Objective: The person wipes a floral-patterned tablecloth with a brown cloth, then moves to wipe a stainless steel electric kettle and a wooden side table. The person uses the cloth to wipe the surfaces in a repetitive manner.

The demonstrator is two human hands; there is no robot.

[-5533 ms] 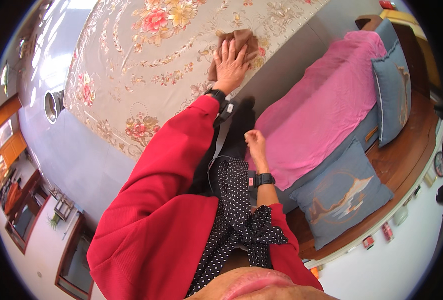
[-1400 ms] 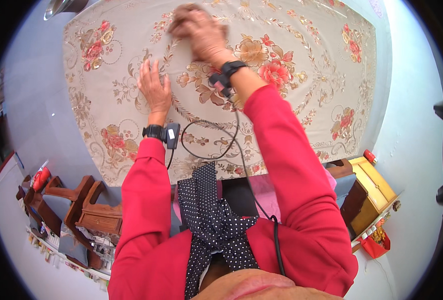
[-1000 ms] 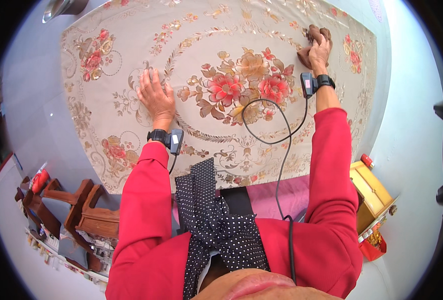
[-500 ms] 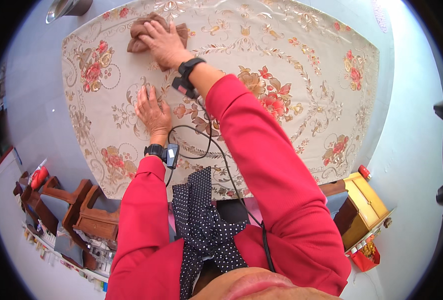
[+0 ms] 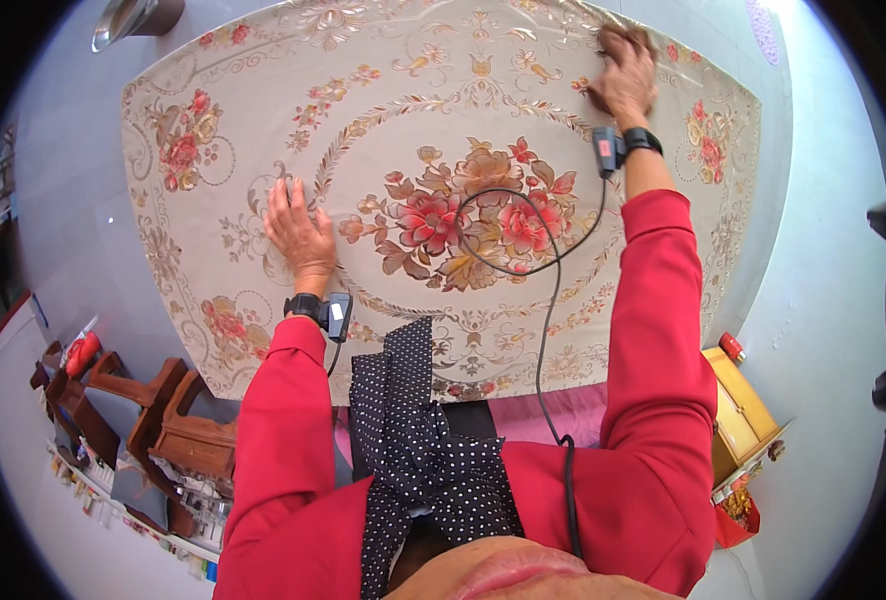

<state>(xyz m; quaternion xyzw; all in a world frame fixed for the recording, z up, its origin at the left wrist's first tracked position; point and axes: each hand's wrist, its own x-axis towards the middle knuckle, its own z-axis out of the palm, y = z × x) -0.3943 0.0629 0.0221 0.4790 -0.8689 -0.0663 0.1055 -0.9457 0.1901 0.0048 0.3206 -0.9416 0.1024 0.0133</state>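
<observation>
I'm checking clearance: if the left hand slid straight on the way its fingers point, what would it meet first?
For the left hand, the way looks free over the floral tablecloth to its far edge. The metal vessel seems left of that line, though fisheye bending makes this uncertain.

There are two hands, one left hand [image 5: 300, 230] and one right hand [image 5: 627, 75], in two red sleeves [image 5: 653, 310]. Two black wrist straps [image 5: 643, 140] show, with two small boxes [image 5: 338, 316] and two stretches of black cable [image 5: 553, 330]. There is one brown cloth [image 5: 646, 38], one tablecloth [image 5: 443, 330] with two large red flowers [image 5: 430, 220] at its centre, one dotted scarf [image 5: 403, 400] and one pink cover [image 5: 548, 415]. Around these are one metal container [image 5: 141, 18], one red can [image 5: 731, 347], one yellow cabinet [image 5: 743, 410] and one red bag [image 5: 738, 528]. The wooden chairs [image 5: 188, 440] overlap too much to count.
</observation>
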